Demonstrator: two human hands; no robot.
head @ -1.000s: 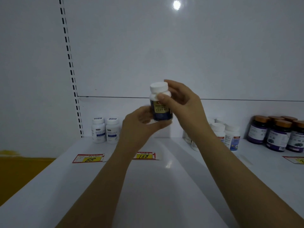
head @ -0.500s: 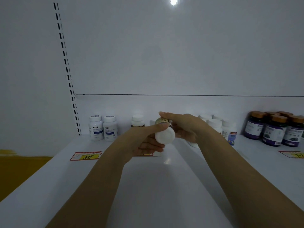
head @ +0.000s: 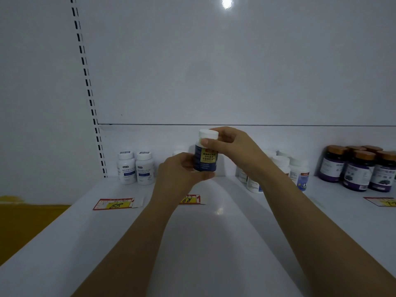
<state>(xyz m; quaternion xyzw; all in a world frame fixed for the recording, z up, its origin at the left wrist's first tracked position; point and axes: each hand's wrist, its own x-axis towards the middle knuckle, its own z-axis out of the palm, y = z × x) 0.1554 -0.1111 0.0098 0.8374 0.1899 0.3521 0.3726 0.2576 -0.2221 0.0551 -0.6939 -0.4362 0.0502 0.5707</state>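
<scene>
A small white-capped bottle (head: 206,156) with a dark blue and yellow label stands upright in the air above the white shelf (head: 214,243). My left hand (head: 181,171) cups its base from below and the left, fingers curled round it. My right hand (head: 233,146) grips its upper part near the cap, thumb across the neck. The label faces me.
Two white bottles (head: 135,167) stand at the back left. More white bottles (head: 295,171) sit behind my right wrist, and several dark purple jars with brown lids (head: 360,168) at the far right. Price tags (head: 114,203) lie on the shelf. A slotted upright (head: 90,93) runs up the left.
Half a second ago the bottle lay tipped with its white cap toward me, held low. Both hands have turned it upright again and raised it, label facing me.
</scene>
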